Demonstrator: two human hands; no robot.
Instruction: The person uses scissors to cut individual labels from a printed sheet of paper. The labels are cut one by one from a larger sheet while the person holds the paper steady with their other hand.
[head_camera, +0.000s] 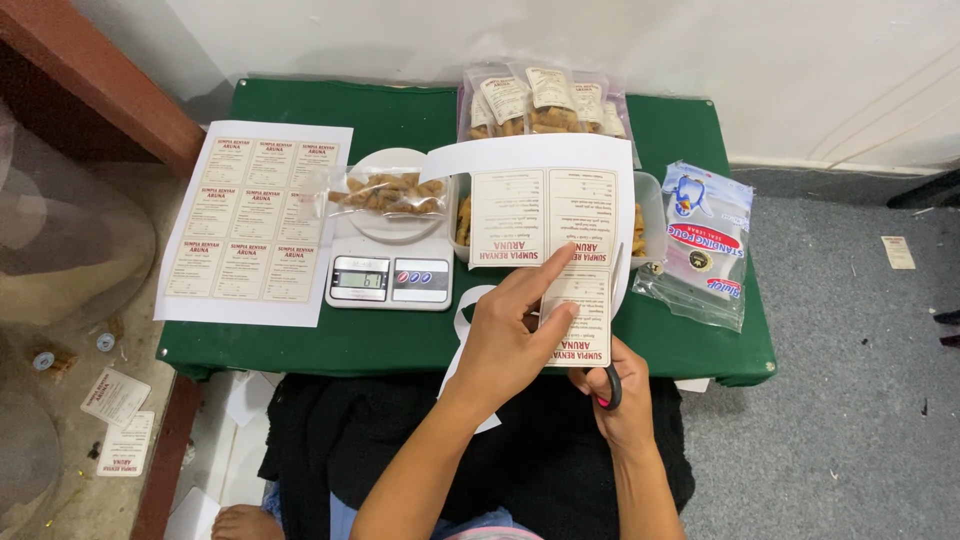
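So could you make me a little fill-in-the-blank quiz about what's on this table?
1. The right hand cuts the label sheet with a pair of ____.
2. The small bag of snacks rests on a digital ____.
3. The table is covered with a ____ cloth.
4. The uncut label sheet lies at the table's ____ end.

Missing words: scissors; scale; green; left

Single head-worn view, looking steeply down and forward across the lap onto a low green table (400, 345); its near edge sits close below, far edge meets the white wall (500, 30). Floor visible both sides.
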